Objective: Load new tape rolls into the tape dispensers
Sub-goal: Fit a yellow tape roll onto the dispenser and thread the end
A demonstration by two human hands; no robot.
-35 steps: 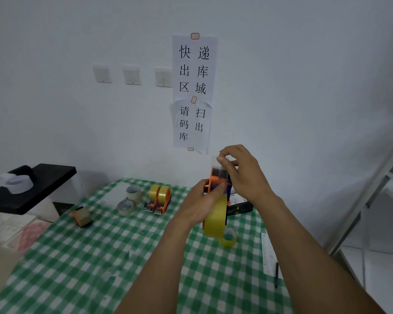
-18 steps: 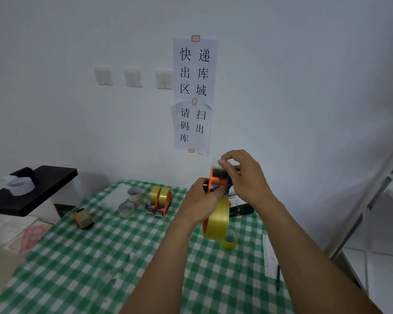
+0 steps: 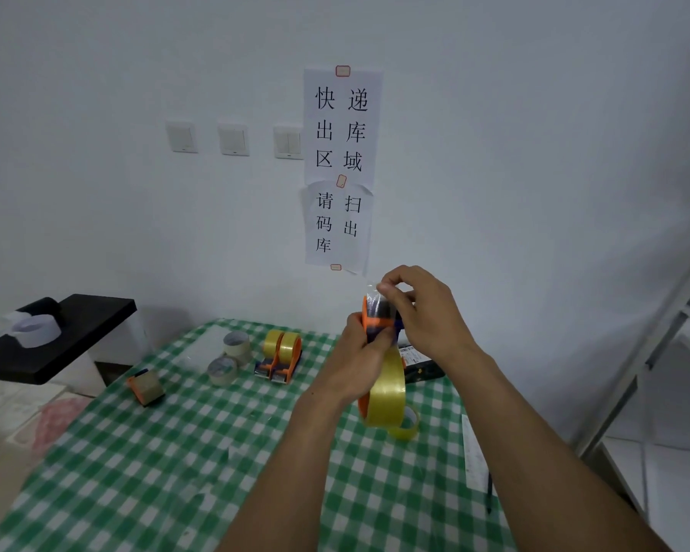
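My left hand [image 3: 359,356] grips an orange tape dispenser [image 3: 377,318] held upright above the table, with a yellow tape roll [image 3: 387,392] mounted in it. At the dispenser's top, my right hand [image 3: 423,312] pinches the clear free end of the tape [image 3: 372,293] between thumb and fingers. Behind the roll, a thinner yellow tape roll [image 3: 409,426] lies on the green checked tablecloth [image 3: 168,452]. Two loaded orange dispensers [image 3: 281,356] stand side by side at the back of the table.
Two pale tape rolls [image 3: 230,358] sit left of the loaded dispensers, and a small orange dispenser [image 3: 146,386] lies further left. A black device [image 3: 425,368] is behind my hands. A paper strip and pen [image 3: 477,460] lie at the right edge. A black stand [image 3: 56,340] holds a white roll.
My hands and the dispenser have barely moved; the right hand keeps its pinch on the tape end at the dispenser's top. The view has shifted slightly.
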